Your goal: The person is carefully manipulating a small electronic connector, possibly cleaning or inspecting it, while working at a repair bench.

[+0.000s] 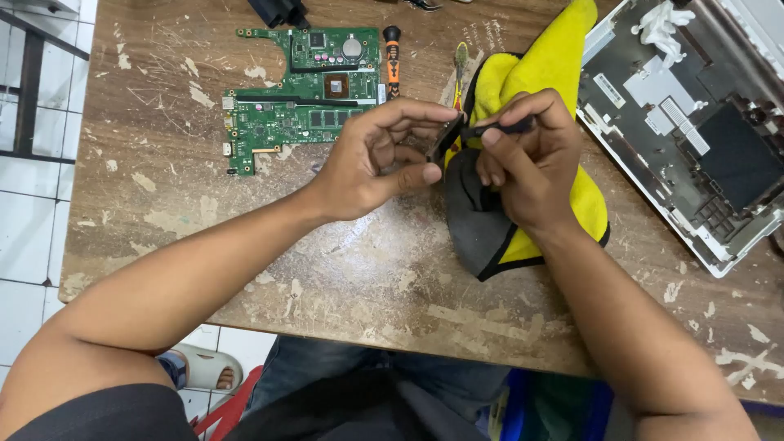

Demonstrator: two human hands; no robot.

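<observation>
While pinched: part inside left hand

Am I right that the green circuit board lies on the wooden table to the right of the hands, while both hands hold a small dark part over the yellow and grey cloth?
Not quite: in the head view the green circuit board lies to the left of the hands, not the right. The rest stands: it lies on the wooden table, and the left hand and right hand hold a small dark part over the yellow and grey cloth.

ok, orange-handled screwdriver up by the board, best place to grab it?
Grip the orange handle across its middle, coming straight down from above. It lies flat, pointing along the table's depth, with the green circuit board close on its left; the bare wooden table to its right gives finger room.
</observation>
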